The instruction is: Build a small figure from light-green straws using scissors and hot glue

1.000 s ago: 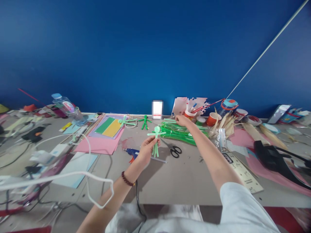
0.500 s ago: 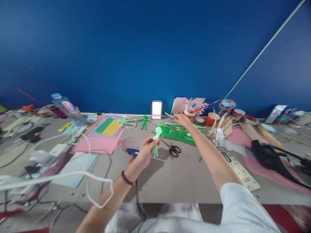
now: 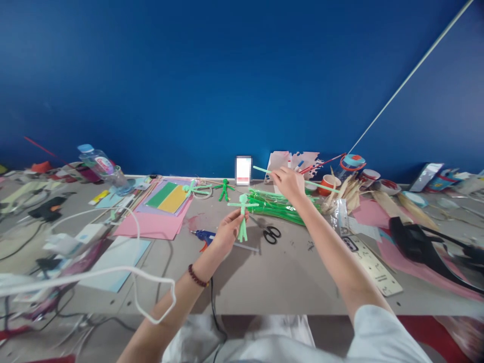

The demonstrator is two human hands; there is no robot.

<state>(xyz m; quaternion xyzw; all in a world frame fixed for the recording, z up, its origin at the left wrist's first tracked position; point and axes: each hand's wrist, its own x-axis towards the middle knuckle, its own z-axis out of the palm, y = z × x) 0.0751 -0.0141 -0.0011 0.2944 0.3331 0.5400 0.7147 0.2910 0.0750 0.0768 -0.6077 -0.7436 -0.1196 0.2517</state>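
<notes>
My left hand (image 3: 227, 233) is closed around a small light green pipe-cleaner figure (image 3: 242, 218) and holds it upright above the grey table (image 3: 280, 277). My right hand (image 3: 289, 182) pinches one light green pipe cleaner (image 3: 264, 171), lifted above the pile of green pipe cleaners (image 3: 280, 205). Black scissors (image 3: 270, 233) lie just right of the figure. A blue glue gun (image 3: 204, 236) lies just left of my left hand.
Two finished green figures (image 3: 224, 189) lie by the wall near coloured paper sheets (image 3: 162, 212). A water bottle (image 3: 102, 166) stands at the far left. Orange cups (image 3: 329, 182), dried husks (image 3: 346, 194) and a ruler (image 3: 372, 267) are on the right. A white cord (image 3: 143, 282) loops at the front left.
My right hand has lifted a single light green pipe cleaner out of the pile and drawn it up. The figure in my left hand has turned to face me again.
</notes>
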